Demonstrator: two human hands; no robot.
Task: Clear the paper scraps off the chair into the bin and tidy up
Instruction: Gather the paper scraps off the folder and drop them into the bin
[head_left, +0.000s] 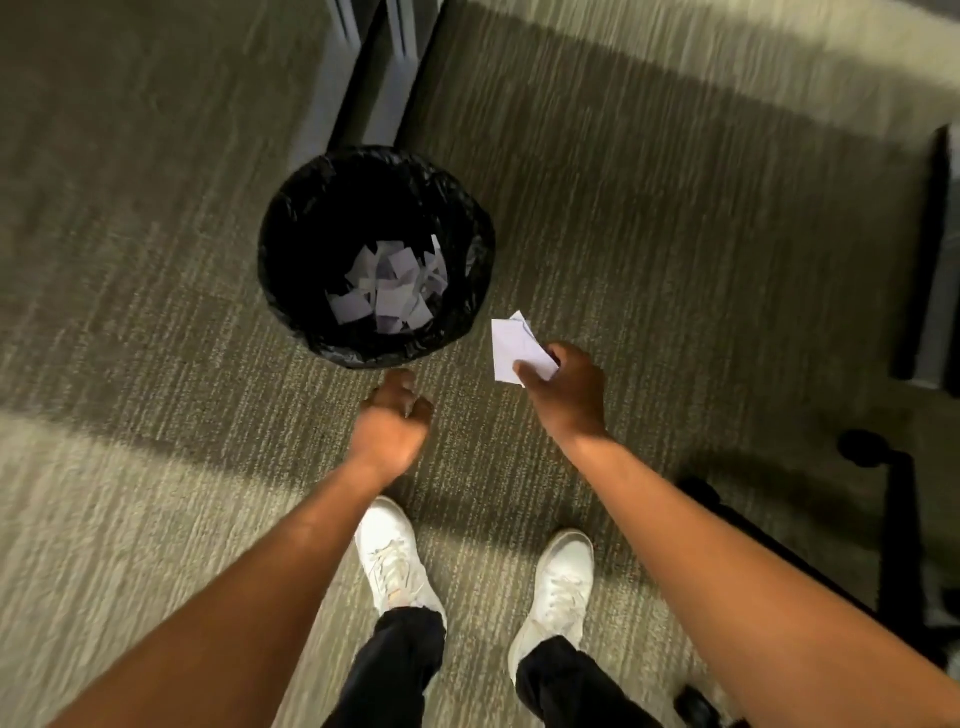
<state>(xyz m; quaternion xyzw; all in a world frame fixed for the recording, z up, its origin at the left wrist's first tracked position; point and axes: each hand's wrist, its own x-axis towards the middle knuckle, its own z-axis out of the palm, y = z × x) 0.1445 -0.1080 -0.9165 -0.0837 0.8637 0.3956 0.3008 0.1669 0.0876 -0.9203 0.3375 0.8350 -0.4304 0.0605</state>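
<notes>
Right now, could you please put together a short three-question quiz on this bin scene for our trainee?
1. True or false: the bin already has paper scraps lying inside it.
2. Which hand holds the white paper pieces? A) left hand B) right hand C) neither
3. Fill in: the held paper is not over the bin's opening but just to the ____ of its rim in the head view.

Key
1. True; pale scraps lie at the bottom of the black liner.
2. B; the left hand's fingers are curled and no paper shows in it.
3. Right, above the carpet.
</notes>
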